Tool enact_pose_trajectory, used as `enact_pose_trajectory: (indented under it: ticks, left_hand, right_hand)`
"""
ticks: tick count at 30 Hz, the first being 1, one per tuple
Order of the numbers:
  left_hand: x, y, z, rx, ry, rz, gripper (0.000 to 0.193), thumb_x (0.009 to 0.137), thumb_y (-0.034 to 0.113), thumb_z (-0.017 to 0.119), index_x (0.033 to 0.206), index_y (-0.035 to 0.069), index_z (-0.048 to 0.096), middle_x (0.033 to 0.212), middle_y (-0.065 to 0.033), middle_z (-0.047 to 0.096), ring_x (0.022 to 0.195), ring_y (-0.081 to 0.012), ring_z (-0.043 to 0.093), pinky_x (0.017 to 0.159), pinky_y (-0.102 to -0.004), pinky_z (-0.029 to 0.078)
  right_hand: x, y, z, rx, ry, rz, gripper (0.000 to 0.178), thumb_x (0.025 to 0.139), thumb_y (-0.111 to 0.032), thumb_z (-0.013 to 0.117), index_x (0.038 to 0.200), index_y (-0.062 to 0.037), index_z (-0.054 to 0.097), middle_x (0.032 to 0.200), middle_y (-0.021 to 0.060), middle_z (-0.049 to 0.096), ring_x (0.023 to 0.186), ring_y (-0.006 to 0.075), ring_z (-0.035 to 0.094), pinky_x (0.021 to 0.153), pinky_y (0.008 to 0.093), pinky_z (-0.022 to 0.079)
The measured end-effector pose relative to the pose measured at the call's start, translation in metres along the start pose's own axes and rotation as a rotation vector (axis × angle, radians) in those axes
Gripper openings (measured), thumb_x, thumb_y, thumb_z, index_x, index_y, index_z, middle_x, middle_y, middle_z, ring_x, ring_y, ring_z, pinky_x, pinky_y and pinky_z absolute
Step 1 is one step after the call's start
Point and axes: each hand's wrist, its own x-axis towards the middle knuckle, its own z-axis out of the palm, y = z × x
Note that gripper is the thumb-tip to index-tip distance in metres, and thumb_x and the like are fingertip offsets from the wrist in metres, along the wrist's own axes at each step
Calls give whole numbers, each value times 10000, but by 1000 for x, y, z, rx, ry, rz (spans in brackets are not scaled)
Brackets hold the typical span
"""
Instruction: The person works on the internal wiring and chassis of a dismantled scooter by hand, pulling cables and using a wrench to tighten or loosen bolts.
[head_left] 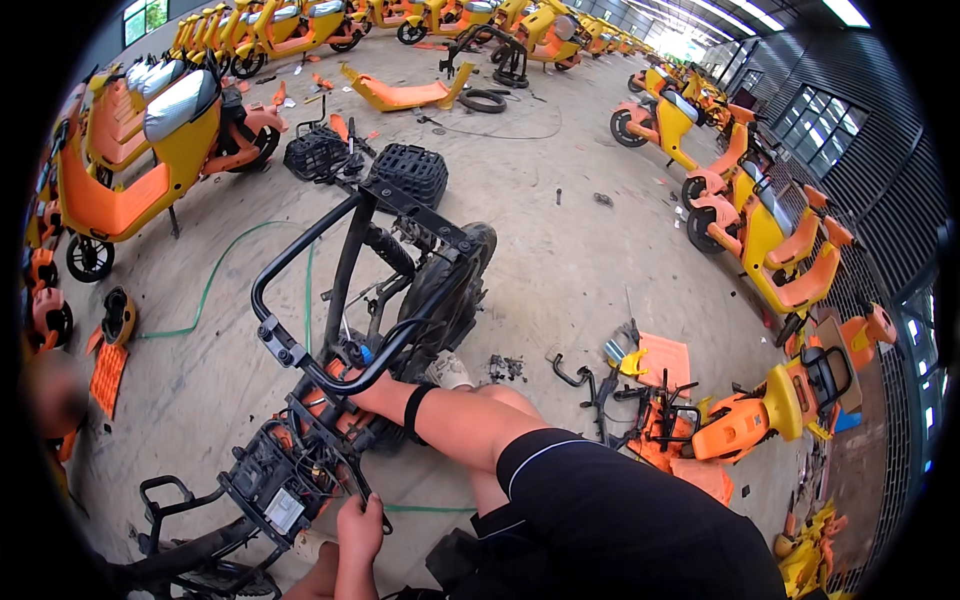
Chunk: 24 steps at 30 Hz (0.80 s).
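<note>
A stripped scooter frame (pixel 340 250) of black tubes stands in front of me, its wiring and battery-bay parts (pixel 270 475) exposed. My left hand (pixel 359 527), low in the view, is closed round a dark wrench-like tool (pixel 360 484) that slants up to the frame's middle. My right hand (pixel 368 394) reaches in under the bent black tube, beside orange parts; its fingers are hidden there, so what it holds cannot be told. A small blue piece (pixel 367 353) shows close to it. The rear wheel (pixel 465 280) lies beyond my right forearm.
Removed parts, with an orange panel (pixel 666 360) among them, lie on the floor at right. Small black pieces (pixel 507 368) sit nearer. Black baskets (pixel 408 175) and a green hose (pixel 205 290) are left of centre. Yellow-orange scooters (pixel 170 150) line both sides.
</note>
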Motion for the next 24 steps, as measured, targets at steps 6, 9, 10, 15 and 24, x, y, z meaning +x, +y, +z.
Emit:
enact_pose_trajectory:
  ticks: [6,9,10,15,24]
  left_hand:
    - [-3,-1,-6,-28,4,-47,353,942,294,591,807,-32,593,672,-172,606,633,-295,601,614,-411,459]
    - [-6,9,-7,-4,3,-36,350,942,294,592,813,-30,602,675,-168,611,636,-290,607,614,-408,461]
    - [-4,3,-5,-12,-4,-46,347,941,294,593,815,-30,604,676,-167,613,636,-291,607,616,-407,462]
    - [-1,-4,-3,-9,3,-57,345,937,293,599,808,-27,602,679,-165,614,642,-297,609,625,-411,464]
    - [-1,-13,-3,-19,-1,-56,356,937,296,600,787,-27,588,670,-165,605,639,-298,601,621,-418,456]
  right_hand:
    - [-9,-38,-34,251,-27,63,242,985,-244,503,1114,-92,639,1029,82,697,982,268,641,831,362,497]
    - [-9,-30,-34,245,-22,68,246,985,-245,499,1117,-92,640,1045,85,695,995,266,640,839,363,496]
    - [-10,-27,-34,244,-19,70,247,985,-245,498,1118,-93,640,1050,85,694,999,265,640,841,363,496]
    - [-2,-28,-27,235,-24,56,254,985,-245,493,1124,-94,642,1076,89,690,1021,261,637,854,364,495]
    - [-7,-52,-53,-19,-204,135,284,1001,-217,419,1125,-102,647,1131,87,688,1083,270,624,916,382,481]
